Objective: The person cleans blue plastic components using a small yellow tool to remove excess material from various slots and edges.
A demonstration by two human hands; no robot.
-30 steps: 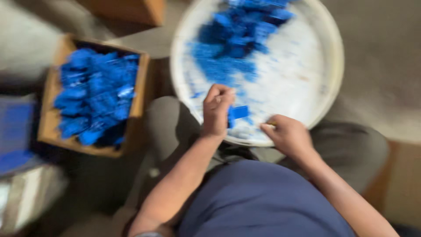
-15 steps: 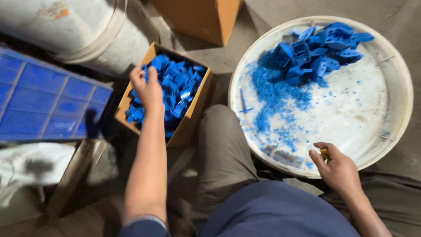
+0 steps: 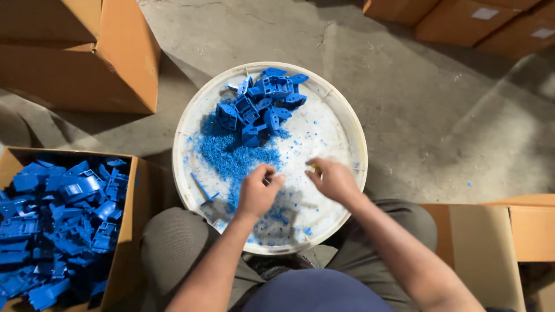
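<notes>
A round white tray [image 3: 347, 133] rests across my knees. On its far side lies a pile of blue plastic parts [image 3: 263, 107], with blue shavings [image 3: 231, 156] spread below the pile. My left hand [image 3: 258, 193] hovers over the tray's near half, fingers curled together, and nothing shows in it. My right hand [image 3: 334, 180] is beside it, pinching a small yellowish object [image 3: 314, 167] at its fingertips. Both hands are short of the pile. A thin blue strip [image 3: 202, 189] lies near the tray's left rim.
An open cardboard box [image 3: 134, 231] full of blue plastic parts [image 3: 58, 225] stands at my left knee. Large cardboard boxes sit at the far left [image 3: 81, 58], far right [image 3: 462, 20] and near right [image 3: 491, 242]. The floor is bare concrete [image 3: 439, 115].
My left hand has come back from the box of parts on the left to the tray. My right hand has shifted slightly inward over the tray. The view has swung right.
</notes>
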